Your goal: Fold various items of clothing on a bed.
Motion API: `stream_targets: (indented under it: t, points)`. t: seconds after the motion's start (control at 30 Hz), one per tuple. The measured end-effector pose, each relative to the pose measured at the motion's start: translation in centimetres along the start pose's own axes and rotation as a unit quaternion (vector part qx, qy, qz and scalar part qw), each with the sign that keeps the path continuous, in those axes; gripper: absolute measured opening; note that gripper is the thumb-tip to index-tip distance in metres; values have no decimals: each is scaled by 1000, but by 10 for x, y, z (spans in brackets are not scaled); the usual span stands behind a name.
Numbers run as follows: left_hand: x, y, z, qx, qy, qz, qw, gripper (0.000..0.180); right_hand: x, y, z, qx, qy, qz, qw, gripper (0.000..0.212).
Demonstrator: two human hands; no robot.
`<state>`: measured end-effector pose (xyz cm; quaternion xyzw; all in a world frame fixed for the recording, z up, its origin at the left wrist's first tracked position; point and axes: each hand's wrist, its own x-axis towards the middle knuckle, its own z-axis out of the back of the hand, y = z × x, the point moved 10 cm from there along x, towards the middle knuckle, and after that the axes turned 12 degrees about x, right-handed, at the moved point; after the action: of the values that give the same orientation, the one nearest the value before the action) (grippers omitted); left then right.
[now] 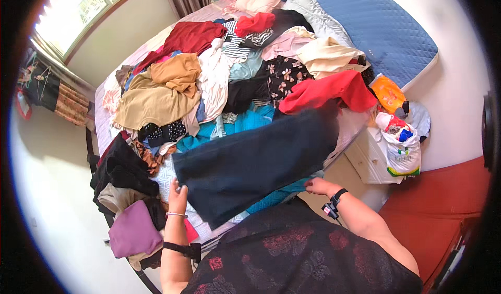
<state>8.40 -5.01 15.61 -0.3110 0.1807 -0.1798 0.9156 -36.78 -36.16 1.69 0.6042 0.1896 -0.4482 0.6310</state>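
Observation:
A long dark garment [255, 163], nearly black and roughly rectangular, stretches across the near side of the bed; its right end is blurred. At its left edge my left hand [178, 196] is closed on the cloth, fingers partly hidden. My right hand [318, 186] is just below the garment's near right edge, fingers bent together beside teal cloth [279, 196]; what they hold, if anything, does not show. Behind the garment lie a red piece of clothing [329, 91], a black floral one [284, 77] and a tan one [156, 103].
A large heap of mixed clothes covers the bed. A folded purple cloth [134, 230] and black clothes [122, 166] lie at the left corner. To the right stand a stuffed white plastic bag [404, 156] and a red-brown surface [433, 205]. A blue mattress [376, 20] leans behind.

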Motion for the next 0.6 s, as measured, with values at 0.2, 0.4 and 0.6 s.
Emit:
stream_targets:
  t: [0.2, 0.4, 0.6]
  points:
    - [-54, 145, -86, -60, 187, 117, 973, 51, 45, -35, 10, 83, -6, -31, 996, 30]
    - [-111, 133, -128, -81, 292, 187, 935, 48, 92, -7, 50, -105, -191, 65, 974, 49]
    - [-113, 92, -157, -39, 305, 142, 941, 46, 122, 7, 39, 52, -196, 25, 979, 88]
